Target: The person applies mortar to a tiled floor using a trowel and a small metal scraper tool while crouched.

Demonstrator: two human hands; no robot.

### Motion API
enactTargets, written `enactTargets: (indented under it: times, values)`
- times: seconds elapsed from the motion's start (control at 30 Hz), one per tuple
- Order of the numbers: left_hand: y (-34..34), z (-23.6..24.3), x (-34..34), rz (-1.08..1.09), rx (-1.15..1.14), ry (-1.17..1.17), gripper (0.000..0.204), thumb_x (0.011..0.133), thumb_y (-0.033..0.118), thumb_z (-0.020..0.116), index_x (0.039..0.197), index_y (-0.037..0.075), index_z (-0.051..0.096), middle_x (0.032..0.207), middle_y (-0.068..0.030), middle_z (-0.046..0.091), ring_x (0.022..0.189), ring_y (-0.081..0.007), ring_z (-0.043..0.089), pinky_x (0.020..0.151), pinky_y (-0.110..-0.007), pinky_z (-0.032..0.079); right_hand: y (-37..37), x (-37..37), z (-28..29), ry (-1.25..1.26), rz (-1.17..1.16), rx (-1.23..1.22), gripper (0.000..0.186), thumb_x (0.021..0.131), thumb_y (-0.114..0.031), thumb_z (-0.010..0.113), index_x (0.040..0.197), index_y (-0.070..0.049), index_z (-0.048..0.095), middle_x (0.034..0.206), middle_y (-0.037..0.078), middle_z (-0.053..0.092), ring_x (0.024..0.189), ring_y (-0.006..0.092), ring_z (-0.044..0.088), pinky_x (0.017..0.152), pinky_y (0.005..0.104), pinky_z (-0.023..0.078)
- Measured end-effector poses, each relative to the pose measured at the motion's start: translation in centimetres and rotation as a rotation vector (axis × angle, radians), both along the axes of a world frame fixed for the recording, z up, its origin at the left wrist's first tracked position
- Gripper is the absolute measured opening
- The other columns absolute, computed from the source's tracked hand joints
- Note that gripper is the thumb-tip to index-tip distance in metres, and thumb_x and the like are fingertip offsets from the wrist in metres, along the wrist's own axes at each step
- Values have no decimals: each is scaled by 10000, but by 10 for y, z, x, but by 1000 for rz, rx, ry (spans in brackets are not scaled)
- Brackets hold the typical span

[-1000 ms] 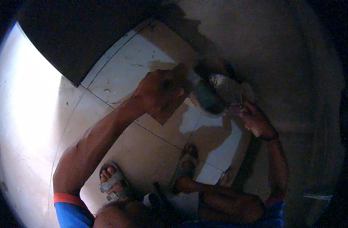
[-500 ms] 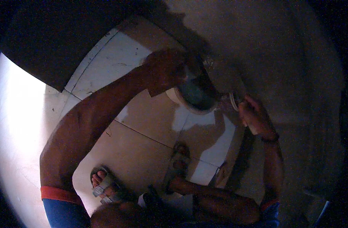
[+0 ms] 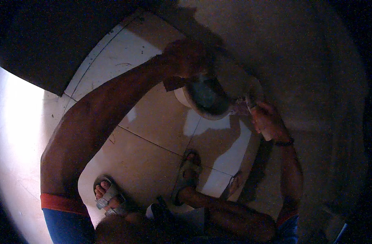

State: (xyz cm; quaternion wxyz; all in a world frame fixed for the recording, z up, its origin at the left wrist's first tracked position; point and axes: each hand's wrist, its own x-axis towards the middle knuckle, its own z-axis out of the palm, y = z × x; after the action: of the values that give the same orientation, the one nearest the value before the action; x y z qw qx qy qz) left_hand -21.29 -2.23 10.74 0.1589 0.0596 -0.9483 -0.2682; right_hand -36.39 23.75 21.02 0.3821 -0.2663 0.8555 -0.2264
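Note:
My left hand (image 3: 186, 59), dim in shadow, is closed on a dark brown flat piece (image 3: 172, 84) over the upper-left rim of a round pale container (image 3: 180, 97) with dull teal contents (image 3: 204, 97). My right hand (image 3: 271, 124) grips a pale-handled tool (image 3: 266, 134), whose upper end, near the container's right side, is too dim to make out. A pinkish translucent thing (image 3: 239, 106) shows between that hand and the container.
Pale floor tiles (image 3: 145, 114) lie below, brightly lit at far left. A large dark panel (image 3: 51, 40) fills the upper left. A dim plain surface (image 3: 308, 81) runs along the right. My sandalled feet (image 3: 108, 195) are near the bottom.
My left hand has moved up and away from me, over the container. My right hand has shifted slightly upward in the picture, still gripping the tool. The view has shifted a little.

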Motion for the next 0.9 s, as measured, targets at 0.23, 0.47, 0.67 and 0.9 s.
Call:
enactTargets:
  times: [0.23,0.47,0.67,0.9]
  values:
    - [-1,-7,-14,-26,-87,-238,301,695,205,579,978,102,583,926,-142,598,874,-292,580,738,-403,479,10,5,-28,-91,-144,-35,221,794,-224,558,936,-69,491,652,38,511,495,113,497,417,246,414]
    - [12,17,12,-47,99,-71,466,660,192,631,1088,56,509,945,-148,595,816,-275,592,720,-382,484,5,11,-31,-204,-192,-33,268,796,-256,540,981,-68,496,670,50,516,493,120,497,409,247,409]
    - [20,3,1,139,205,-21,429,680,181,604,1088,84,515,961,-141,592,851,-283,584,735,-389,482,-1,19,-35,-281,-145,-20,284,805,-294,535,990,-81,505,654,40,524,483,129,499,407,257,408]
    - [36,-2,-14,298,330,69,391,704,169,573,1088,117,522,980,-133,588,891,-291,574,753,-398,479,16,15,-48,-367,-260,31,301,811,-340,528,977,-90,503,670,36,539,478,141,509,424,270,426]
